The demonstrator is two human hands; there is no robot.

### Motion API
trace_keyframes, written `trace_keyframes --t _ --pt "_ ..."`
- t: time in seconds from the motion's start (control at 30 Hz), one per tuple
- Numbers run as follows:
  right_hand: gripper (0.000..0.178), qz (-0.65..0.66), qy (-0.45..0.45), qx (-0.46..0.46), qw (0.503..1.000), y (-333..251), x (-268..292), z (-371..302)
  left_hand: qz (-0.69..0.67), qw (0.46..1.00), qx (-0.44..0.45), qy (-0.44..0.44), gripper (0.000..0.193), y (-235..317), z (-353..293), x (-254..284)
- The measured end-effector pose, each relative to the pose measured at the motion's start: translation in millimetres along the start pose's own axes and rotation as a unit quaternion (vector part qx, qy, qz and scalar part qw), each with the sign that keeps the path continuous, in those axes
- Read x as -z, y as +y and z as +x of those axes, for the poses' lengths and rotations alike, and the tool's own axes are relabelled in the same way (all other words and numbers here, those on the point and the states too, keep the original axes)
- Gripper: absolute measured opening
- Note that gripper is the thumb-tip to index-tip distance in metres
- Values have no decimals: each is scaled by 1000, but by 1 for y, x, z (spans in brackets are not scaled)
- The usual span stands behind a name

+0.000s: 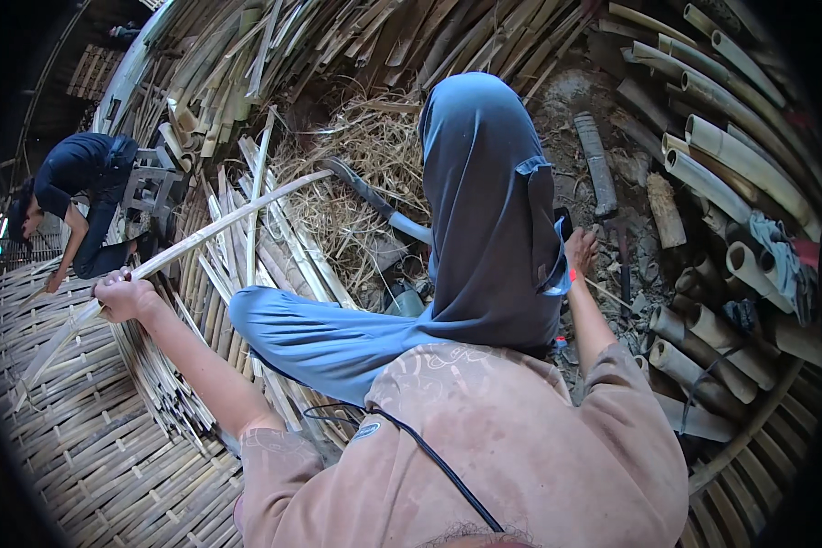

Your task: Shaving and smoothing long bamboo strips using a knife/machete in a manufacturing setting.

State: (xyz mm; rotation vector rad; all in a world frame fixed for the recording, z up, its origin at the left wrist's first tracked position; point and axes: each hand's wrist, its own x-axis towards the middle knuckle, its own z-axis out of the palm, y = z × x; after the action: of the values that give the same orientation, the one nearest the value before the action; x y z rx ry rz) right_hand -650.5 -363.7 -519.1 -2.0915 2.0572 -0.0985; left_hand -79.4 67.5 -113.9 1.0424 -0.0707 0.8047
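My left hand (123,296) is closed round a long pale bamboo strip (219,224), out to the left. The strip slants from the woven mat up to the tip of a curved knife blade (365,189). That blade passes behind my raised knee, which hides its other end. My right hand (580,253) is low beside the outer side of that leg, its fingers curled. A dark thing (564,222) shows next to it, and what the fingers hold, if anything, cannot be made out. A heap of thin bamboo shavings (361,151) lies in front of me.
Split bamboo strips (279,247) lie left of my knee, and a woven bamboo mat (110,438) spreads at lower left. Bamboo tubes (740,164) are stacked at right. A hammer-like tool (623,260) lies on the ground. Another person (87,187) bends over the mat at far left.
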Motion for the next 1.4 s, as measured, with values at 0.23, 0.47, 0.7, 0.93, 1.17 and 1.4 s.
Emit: trace_keyframes --t 0.23,0.47,0.7,0.93,1.17,1.4 --pt "65 -88 -27 62 994 -16 12 -2 10 1000 -8 17 14 2 -2 8" --pt "59 422 205 199 861 -166 185 34 -5 995 18 -93 7 -4 15 1" --pt "34 509 -138 332 782 -389 197 -100 -97 986 36 -131 68 27 51 -44" --pt "43 107 -269 125 949 -341 -8 -166 -15 980 -13 -200 60 48 93 -55" --pt "34 81 -280 170 941 -343 -85 -167 -49 937 33 -344 51 41 139 -45" --pt "33 106 -296 170 934 -341 -71 -162 -34 932 61 -355 52 58 131 -67"
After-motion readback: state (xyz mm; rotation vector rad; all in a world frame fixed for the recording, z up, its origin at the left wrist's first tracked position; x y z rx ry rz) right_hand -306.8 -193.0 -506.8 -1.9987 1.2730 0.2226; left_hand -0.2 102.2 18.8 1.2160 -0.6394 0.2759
